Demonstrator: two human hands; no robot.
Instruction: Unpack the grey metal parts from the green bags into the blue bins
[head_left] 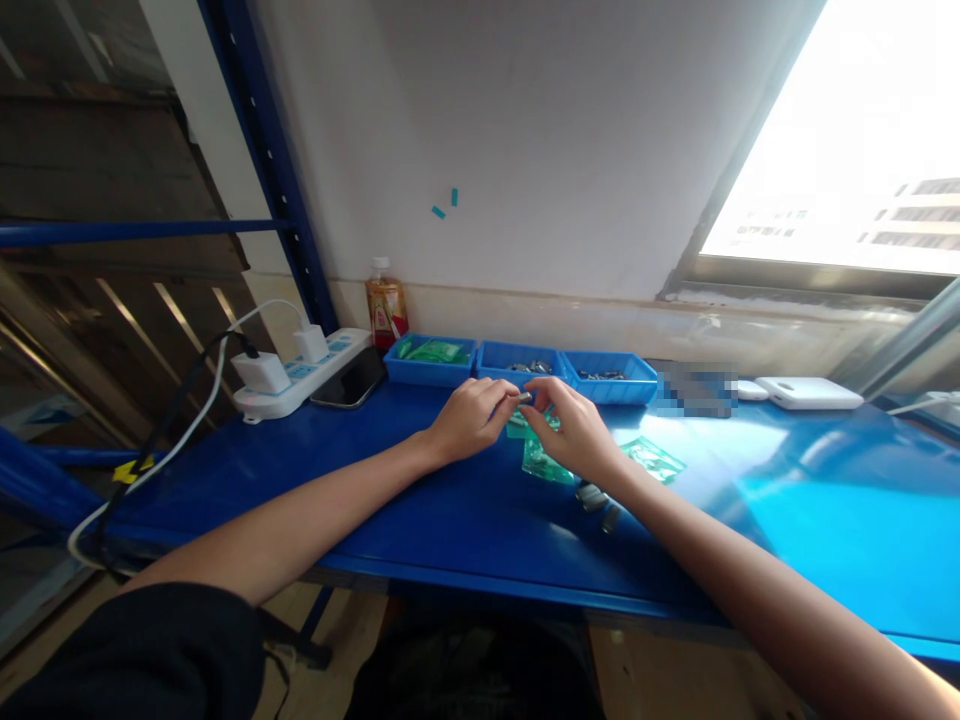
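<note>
My left hand [471, 418] and my right hand [574, 428] meet over the blue table. Between their closed fingertips is a small metal cylinder [524, 398], partly covered by the fingers. Under and beside my right hand lie green packets, one in front [546, 462] and another to the right [654, 459]. Several loose metal cylinders [592, 496] rest on the table just below my right wrist. Behind the hands stands a blue bin with metal parts [486, 362], its front partly hidden by my fingers.
A blue bin of green packets [430, 373] and another of small metal parts [615, 391] flank the middle bin. To the left are a drink bottle [386, 308], a phone [351, 380] and a power strip [281, 398] with cables. A white box [810, 393] lies right.
</note>
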